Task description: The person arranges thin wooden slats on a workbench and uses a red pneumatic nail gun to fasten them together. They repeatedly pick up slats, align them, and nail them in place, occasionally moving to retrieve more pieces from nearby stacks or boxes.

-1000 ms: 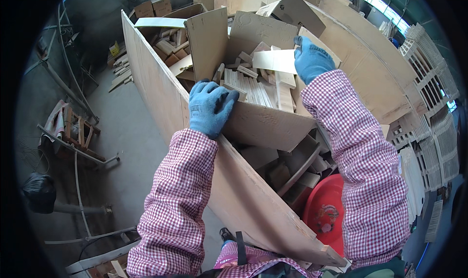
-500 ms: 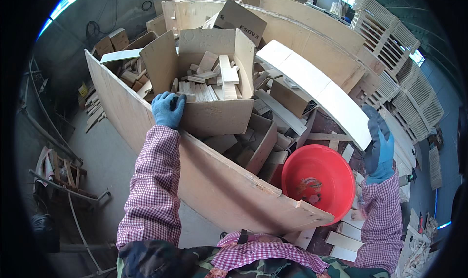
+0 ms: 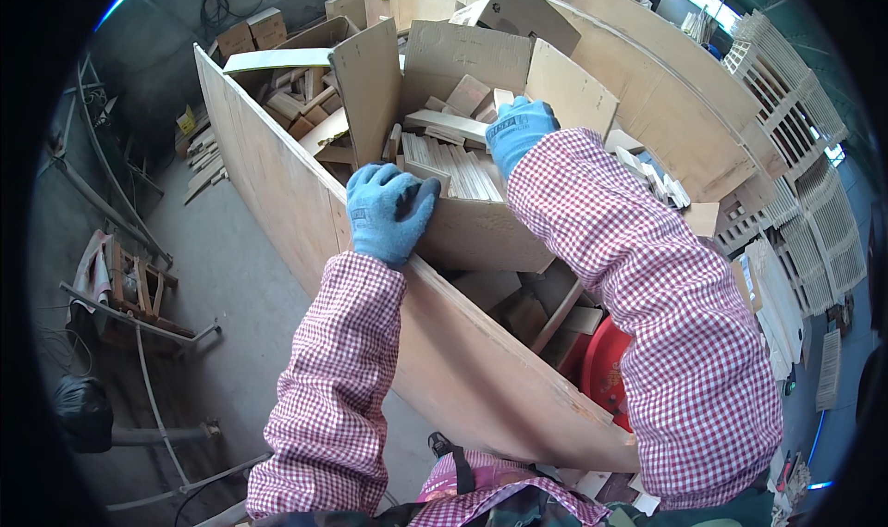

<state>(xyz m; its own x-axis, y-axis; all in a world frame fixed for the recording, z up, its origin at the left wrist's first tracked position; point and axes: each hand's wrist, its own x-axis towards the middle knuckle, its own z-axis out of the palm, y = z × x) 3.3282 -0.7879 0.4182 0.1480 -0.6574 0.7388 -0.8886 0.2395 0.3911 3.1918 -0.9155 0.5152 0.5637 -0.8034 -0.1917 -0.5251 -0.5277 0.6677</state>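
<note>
Two hands in blue work gloves reach forward from checked sleeves. Curled over the top edge of a curved plywood panel (image 3: 435, 342) is my left hand (image 3: 388, 214), beside the near corner of an open cardboard box (image 3: 476, 231). Inside that box lie many light wood offcuts (image 3: 453, 165), some in neat rows. My right hand (image 3: 521, 134) is over the box's right part, its fingers closed on a pale wood block (image 3: 502, 98) whose end shows past the fingertips. The rest of the block is hidden by the glove.
A red basin (image 3: 606, 370) sits partly behind my right sleeve. Another cardboard box (image 3: 527, 14) leans at the back, near more plywood panels (image 3: 647, 92). Slatted pallets (image 3: 786, 92) are stacked at the far right. A metal-tube frame (image 3: 139, 324) stands on the floor at left.
My right hand has let go of the long white board and moved left into the cardboard box, closing on a wood block. My left hand stays at the panel's edge. The view has shifted.
</note>
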